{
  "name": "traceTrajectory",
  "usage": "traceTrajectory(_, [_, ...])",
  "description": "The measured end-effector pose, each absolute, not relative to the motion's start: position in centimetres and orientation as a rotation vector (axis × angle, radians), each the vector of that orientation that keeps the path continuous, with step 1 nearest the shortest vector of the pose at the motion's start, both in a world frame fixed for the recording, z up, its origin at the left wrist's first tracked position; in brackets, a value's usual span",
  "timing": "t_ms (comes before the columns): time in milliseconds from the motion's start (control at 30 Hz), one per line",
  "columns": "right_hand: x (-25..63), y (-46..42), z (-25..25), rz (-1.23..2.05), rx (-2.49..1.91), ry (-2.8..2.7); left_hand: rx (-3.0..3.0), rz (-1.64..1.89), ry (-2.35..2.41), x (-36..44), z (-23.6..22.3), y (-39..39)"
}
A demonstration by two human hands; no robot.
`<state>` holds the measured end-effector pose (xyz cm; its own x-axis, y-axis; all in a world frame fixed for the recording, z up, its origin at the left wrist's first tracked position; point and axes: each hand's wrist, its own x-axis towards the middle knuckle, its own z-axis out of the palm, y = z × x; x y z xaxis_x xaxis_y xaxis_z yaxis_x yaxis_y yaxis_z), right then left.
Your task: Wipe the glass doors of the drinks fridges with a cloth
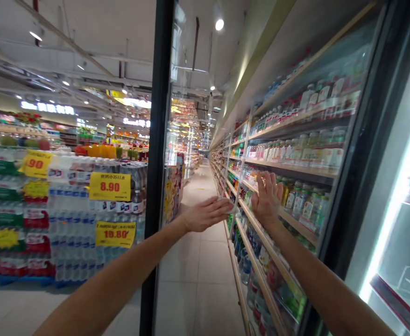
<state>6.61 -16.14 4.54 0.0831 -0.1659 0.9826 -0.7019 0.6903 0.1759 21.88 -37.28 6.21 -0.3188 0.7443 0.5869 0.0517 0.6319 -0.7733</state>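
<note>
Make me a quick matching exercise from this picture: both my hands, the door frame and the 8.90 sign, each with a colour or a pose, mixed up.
1. left hand
2. right hand
3. door frame
4. 8.90 sign

A. yellow with red numbers
B. open, pointing up
C. black
D. flat, pointing sideways

Right pairs: 1-D, 2-B, 3-C, 4-A.

Left hand [205, 215] with cloth [228, 204], glass door [222, 144]
</note>
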Motion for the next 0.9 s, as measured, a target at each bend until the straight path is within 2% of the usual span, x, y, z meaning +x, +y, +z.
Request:
traceTrajectory(200, [6.6, -16.2, 4.5, 0.485, 0.761, -1.452, -0.011, 0.421, -1.584, 21.6, 7.5, -38.3])
traceTrajectory(367, [6.6, -16.2, 4.5, 0.477, 0.758, -1.441, -0.601, 0.857, -1.780, 21.1, 6.1, -37.5])
traceTrajectory(433, [6.7, -16.2, 4.6, 0.476, 0.755, -1.435, -0.390, 0.722, -1.748, 21.2, 7.4, -37.9])
traceTrajectory(500, [6.8, -16.2, 4.6, 0.480, 0.750, -1.432, -0.023, 0.417, -1.604, 21.4, 9.3, -38.6])
traceTrajectory(567, [6.8, -16.2, 4.6, 0.485, 0.749, -1.436, 0.038, 0.335, -1.542, 21.6, 9.9, -38.7])
traceTrajectory(700, [6.7, -16.1, 4.6, 0.485, 0.756, -1.446, -0.624, 0.800, -1.738, 21.9, 7.2, -37.7])
traceTrajectory(767, [6.7, -16.1, 4.6, 0.483, 0.757, -1.446, -0.770, 0.907, -1.787, 22.0, 6.9, -37.8])
traceTrajectory(900, [6.7, -16.2, 4.5, 0.484, 0.750, -1.428, -0.177, 0.524, -1.630, 22.1, 10.1, -39.1])
